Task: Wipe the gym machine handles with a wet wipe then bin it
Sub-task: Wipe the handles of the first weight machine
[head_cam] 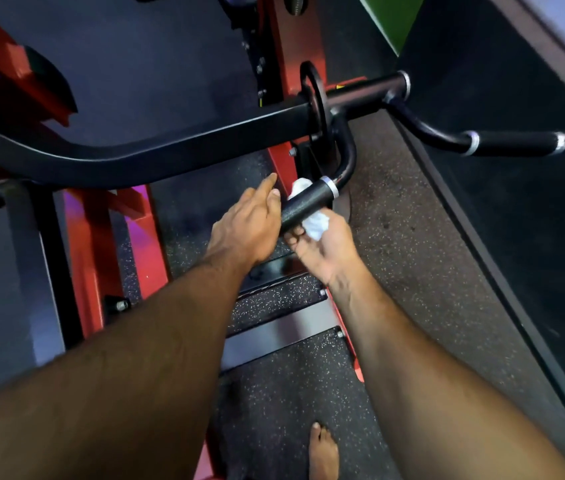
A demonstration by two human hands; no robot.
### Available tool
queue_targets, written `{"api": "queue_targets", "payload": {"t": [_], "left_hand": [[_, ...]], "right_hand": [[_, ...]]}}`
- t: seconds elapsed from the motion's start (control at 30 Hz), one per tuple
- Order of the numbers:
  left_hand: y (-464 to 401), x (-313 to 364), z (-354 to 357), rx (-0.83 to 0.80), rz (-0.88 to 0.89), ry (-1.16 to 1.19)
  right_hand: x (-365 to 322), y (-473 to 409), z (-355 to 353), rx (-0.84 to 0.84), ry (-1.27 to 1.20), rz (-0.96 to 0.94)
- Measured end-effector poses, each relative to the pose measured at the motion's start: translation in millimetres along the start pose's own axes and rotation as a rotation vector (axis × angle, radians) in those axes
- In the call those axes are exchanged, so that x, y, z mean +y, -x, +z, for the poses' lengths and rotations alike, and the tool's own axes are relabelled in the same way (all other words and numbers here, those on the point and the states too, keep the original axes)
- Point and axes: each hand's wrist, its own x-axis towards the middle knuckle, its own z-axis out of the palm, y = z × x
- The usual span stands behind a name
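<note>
A black knurled handle (pixel 308 202) with a silver ring juts toward me from the machine's black arm (pixel 170 140). My right hand (pixel 326 247) cups the handle from below and presses a crumpled white wet wipe (pixel 317 225) against its underside; a bit of the wipe (pixel 300 185) shows on the far side. My left hand (pixel 249 226) rests against the handle's near end, fingers stretched out and apart, holding nothing. A second black handle (pixel 516 143) with silver rings sticks out to the right.
The red machine frame (pixel 83 237) stands to the left and behind. A black weight plate (pixel 314 98) sits on the arm. A dark wall panel (pixel 516 237) runs along the right. Speckled rubber floor (pixel 412 237) lies below, with my bare foot (pixel 322 452) on it.
</note>
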Motion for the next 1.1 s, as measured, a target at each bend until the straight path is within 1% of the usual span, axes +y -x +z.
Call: {"api": "queue_targets", "payload": {"t": [0.07, 0.13, 0.23, 0.3, 0.37, 0.5, 0.63, 0.73, 0.83, 0.9, 0.97, 1.1], "left_hand": [[-1, 0, 0, 0.003, 0.002, 0.004], [0, 1, -1, 0.003, 0.011, 0.002], [1, 2, -2, 0.013, 0.029, -0.005], [1, 2, -2, 0.009, 0.038, -0.012], [1, 1, -2, -0.004, 0.033, -0.015], [0, -1, -1, -0.014, 0.030, -0.025], [-3, 0, -1, -0.008, 0.033, -0.025], [-2, -1, -1, 0.014, 0.064, -0.023], [-1, -2, -1, 0.017, 0.090, -0.027], [-1, -2, -1, 0.016, 0.096, -0.024], [-2, -2, -1, 0.021, 0.094, -0.025], [-3, -2, -1, 0.013, 0.083, -0.032]], "right_hand": [[22, 3, 7, -0.030, 0.040, 0.109], [42, 10, 8, -0.033, 0.075, 0.160], [31, 14, 7, 0.007, -0.010, 0.089], [9, 8, 7, 0.082, -0.098, 0.000], [-8, 4, 9, 0.140, -0.125, -0.057], [-10, 5, 11, 0.120, -0.105, -0.031], [20, 19, 14, 0.115, 0.014, 0.075], [51, 29, 22, 0.081, 0.068, 0.177], [66, 39, 33, 0.075, 0.167, 0.241], [69, 40, 35, 0.104, 0.190, 0.229], [66, 38, 34, 0.125, 0.204, 0.175], [27, 26, 25, 0.204, 0.085, 0.023]]}}
